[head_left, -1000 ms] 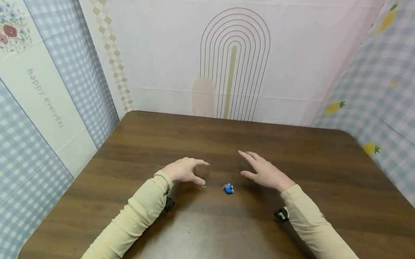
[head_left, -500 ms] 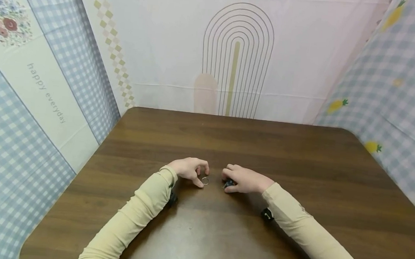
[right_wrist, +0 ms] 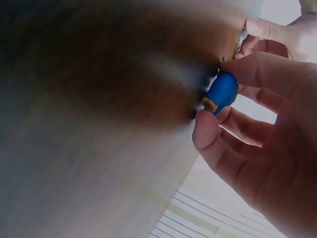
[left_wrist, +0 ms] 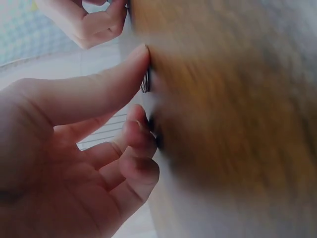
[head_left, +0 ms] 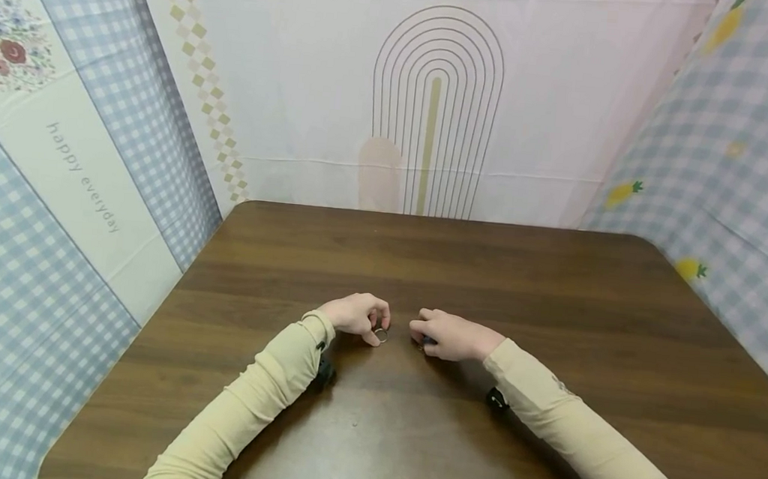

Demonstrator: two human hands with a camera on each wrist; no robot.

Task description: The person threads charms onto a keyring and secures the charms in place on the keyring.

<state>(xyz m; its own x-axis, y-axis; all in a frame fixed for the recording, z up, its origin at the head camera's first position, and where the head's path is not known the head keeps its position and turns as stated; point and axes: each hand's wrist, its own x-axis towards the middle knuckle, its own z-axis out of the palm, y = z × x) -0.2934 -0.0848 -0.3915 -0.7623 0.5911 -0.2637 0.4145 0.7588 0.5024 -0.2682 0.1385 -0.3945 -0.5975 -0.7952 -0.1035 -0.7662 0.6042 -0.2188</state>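
A small blue figurine (right_wrist: pixel 222 91) with an orange-yellow end lies at the tabletop, mostly covered by fingers in the head view. My right hand (head_left: pixel 449 336) pinches it between thumb and fingertips; a bit of metal chain shows beside the thumb. To its left, a thin metal split ring (head_left: pixel 381 335) lies on the table. Around that ring my left hand (head_left: pixel 356 317) is spread loosely, thumb on the near side and bent fingers on the far side. In the left wrist view the split ring (left_wrist: pixel 145 81) sits by the thumb, apart from the fingers.
The brown wooden table (head_left: pixel 383 254) has rounded far corners. A patterned white cloth (head_left: pixel 302 75) hangs behind it, with checked cloths at both sides. A dark wrist camera (head_left: pixel 497 399) is on the right wrist, and another (head_left: pixel 326 372) on the left.
My right hand has come down and left onto the blue figurine and grips it. The left hand's fingers have bent closer around the split ring, which has stayed about where it was.
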